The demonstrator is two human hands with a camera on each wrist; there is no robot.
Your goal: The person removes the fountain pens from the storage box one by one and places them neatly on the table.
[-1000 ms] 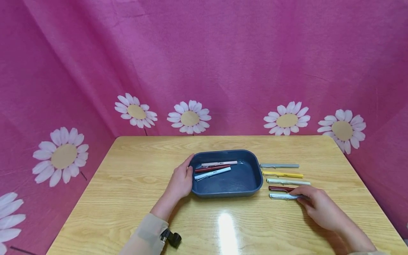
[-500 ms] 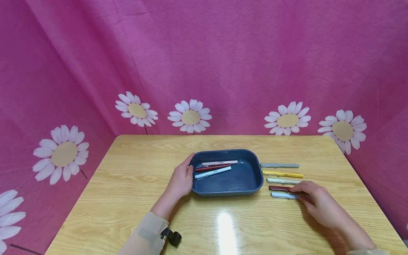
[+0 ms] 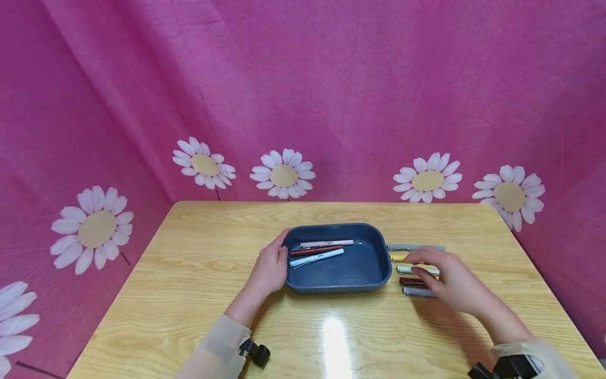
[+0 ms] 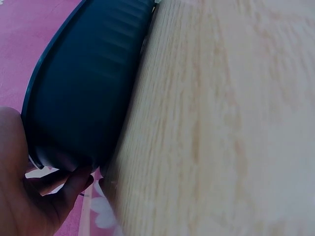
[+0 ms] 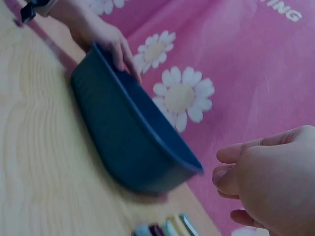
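Note:
My left hand [image 3: 268,271] grips the left end of a dark blue rectangular tub [image 3: 364,266], its fingers over the rim in the right wrist view. Inside lie three capped pens: a pale pink one [image 3: 338,242], a dark red one [image 3: 326,249] and a light blue one [image 3: 326,255]. Right of the tub is a column of pens: grey [image 3: 412,247], yellow [image 3: 396,258], pale green [image 3: 405,270], dark red [image 3: 411,281] and light blue [image 3: 417,291]. Over their right ends hovers my right hand [image 3: 452,279], thumb and forefinger apart with nothing between them, hiding part of several pens.
Everything stands on a light wooden table [image 3: 189,295]. A pink curtain [image 3: 331,105] with white daisies hangs behind and on both sides. Black wrist cameras are strapped at the left sleeve [image 3: 213,347] and the right sleeve [image 3: 539,358].
My right hand has let go at the nearest pens and moved up and away from me, over the pale green and yellow ones. My left hand and the tub have stayed put.

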